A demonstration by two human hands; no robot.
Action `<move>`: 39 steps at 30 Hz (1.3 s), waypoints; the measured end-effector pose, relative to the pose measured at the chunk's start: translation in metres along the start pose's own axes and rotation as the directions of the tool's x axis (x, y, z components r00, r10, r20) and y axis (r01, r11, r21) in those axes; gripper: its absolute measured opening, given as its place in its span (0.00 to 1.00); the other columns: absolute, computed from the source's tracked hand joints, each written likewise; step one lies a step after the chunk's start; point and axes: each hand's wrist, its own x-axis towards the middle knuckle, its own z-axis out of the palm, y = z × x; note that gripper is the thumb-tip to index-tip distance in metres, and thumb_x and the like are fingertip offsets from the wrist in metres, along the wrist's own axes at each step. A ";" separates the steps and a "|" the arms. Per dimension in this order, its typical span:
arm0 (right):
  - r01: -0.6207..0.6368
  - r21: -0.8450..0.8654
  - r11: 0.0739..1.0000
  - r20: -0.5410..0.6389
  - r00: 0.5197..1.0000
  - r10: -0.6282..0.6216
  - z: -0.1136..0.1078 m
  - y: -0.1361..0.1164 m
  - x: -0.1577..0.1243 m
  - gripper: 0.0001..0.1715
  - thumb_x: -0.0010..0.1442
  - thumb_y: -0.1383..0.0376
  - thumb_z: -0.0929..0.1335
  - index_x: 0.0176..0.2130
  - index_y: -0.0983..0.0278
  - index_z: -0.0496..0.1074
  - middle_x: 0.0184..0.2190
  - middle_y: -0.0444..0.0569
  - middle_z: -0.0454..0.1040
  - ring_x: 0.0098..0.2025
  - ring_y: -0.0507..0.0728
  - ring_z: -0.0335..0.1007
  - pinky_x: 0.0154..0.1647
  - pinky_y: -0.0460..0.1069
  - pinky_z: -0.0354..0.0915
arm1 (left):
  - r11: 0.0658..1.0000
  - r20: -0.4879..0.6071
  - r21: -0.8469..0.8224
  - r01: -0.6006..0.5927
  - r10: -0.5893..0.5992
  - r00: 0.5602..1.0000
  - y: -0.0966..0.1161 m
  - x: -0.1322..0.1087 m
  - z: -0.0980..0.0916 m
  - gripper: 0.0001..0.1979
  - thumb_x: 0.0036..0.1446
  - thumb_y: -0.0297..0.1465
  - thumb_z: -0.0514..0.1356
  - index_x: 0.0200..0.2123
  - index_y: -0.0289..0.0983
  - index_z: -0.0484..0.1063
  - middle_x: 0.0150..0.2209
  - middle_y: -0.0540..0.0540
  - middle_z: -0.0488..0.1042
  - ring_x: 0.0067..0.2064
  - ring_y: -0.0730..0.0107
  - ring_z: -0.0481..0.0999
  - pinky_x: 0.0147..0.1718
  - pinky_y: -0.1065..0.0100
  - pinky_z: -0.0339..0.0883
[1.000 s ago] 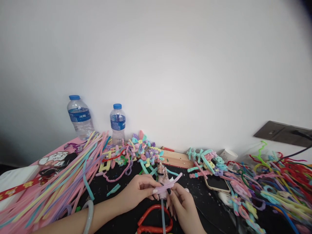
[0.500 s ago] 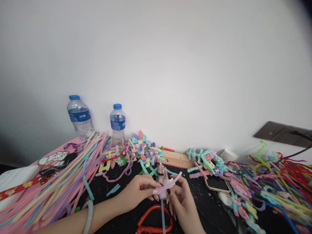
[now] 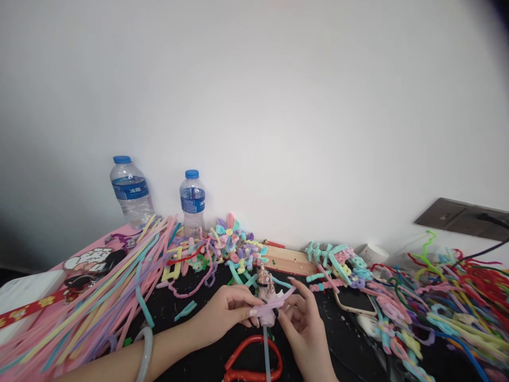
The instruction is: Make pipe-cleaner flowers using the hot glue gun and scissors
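Note:
My left hand [image 3: 233, 307] pinches short lilac pipe cleaner pieces [image 3: 268, 306] between thumb and fingertips. On the other side, my right hand [image 3: 302, 323] has its thumb against the same pieces, its index finger raised at their upper right end and its other fingers curled. Just behind and below the pieces is what looks like a hot glue gun, its tip stained brown [image 3: 264, 281]. A translucent glue stick [image 3: 266, 353] runs from it towards me. Red loop handles [image 3: 253, 339] of a tool lie beside the stick; the rest of that tool is out of frame.
Long pastel pipe cleaners [image 3: 103, 297] spread across the left. Two water bottles [image 3: 131, 193] stand by the wall. Finished pipe cleaner flowers [image 3: 228, 233] are heaped behind my hands. A phone [image 3: 356, 301], a paper cup [image 3: 374, 253] and tangled pipe cleaners [image 3: 469, 297] lie right.
My right index finger has lifted and straightened along the end of the lilac pieces, and the right hand has shifted slightly right. My left hand stays almost still.

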 end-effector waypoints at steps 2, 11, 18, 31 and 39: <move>0.015 -0.084 0.996 0.022 1.000 -0.014 -0.002 -0.001 0.000 0.20 0.55 0.59 0.68 0.47 0.62 0.64 0.25 0.43 0.66 0.21 0.50 0.61 0.21 0.43 0.61 | 1.000 0.001 -0.002 0.003 -0.003 1.000 0.000 0.000 0.000 0.10 0.48 0.33 0.65 0.34 0.35 0.80 0.30 0.47 0.71 0.28 0.71 0.74 0.31 0.70 0.70; 0.055 -0.207 0.977 0.031 0.998 -0.050 -0.003 -0.002 -0.001 0.12 0.56 0.59 0.67 0.38 0.64 0.67 0.21 0.40 0.62 0.21 0.51 0.61 0.22 0.43 0.60 | 1.000 -0.004 0.015 0.004 -0.004 1.000 0.001 0.000 0.000 0.11 0.48 0.34 0.65 0.34 0.35 0.80 0.30 0.48 0.70 0.28 0.71 0.74 0.30 0.70 0.69; 0.037 -0.237 0.971 0.049 0.998 -0.026 -0.005 0.004 -0.001 0.11 0.56 0.58 0.66 0.36 0.64 0.68 0.19 0.41 0.63 0.21 0.51 0.61 0.22 0.44 0.61 | 1.000 0.009 0.005 -0.013 0.013 1.000 -0.002 0.001 -0.001 0.10 0.49 0.34 0.65 0.35 0.35 0.79 0.31 0.47 0.71 0.28 0.72 0.74 0.31 0.70 0.70; 0.061 -0.246 0.967 0.080 0.996 -0.043 -0.006 -0.007 -0.003 0.14 0.60 0.58 0.64 0.43 0.64 0.65 0.21 0.42 0.66 0.22 0.52 0.62 0.23 0.44 0.60 | 1.000 -0.040 -0.020 0.009 -0.010 0.999 0.001 0.000 -0.001 0.13 0.46 0.36 0.66 0.33 0.34 0.79 0.30 0.48 0.71 0.27 0.71 0.74 0.30 0.69 0.69; 0.028 -0.150 0.988 -0.022 0.999 -0.031 -0.010 -0.015 -0.002 0.19 0.65 0.53 0.55 0.46 0.62 0.60 0.22 0.40 0.61 0.23 0.52 0.58 0.25 0.45 0.55 | 0.993 -0.140 -0.099 0.066 -0.080 0.987 0.001 0.003 -0.005 0.17 0.46 0.37 0.66 0.36 0.31 0.77 0.28 0.47 0.75 0.31 0.68 0.74 0.33 0.69 0.69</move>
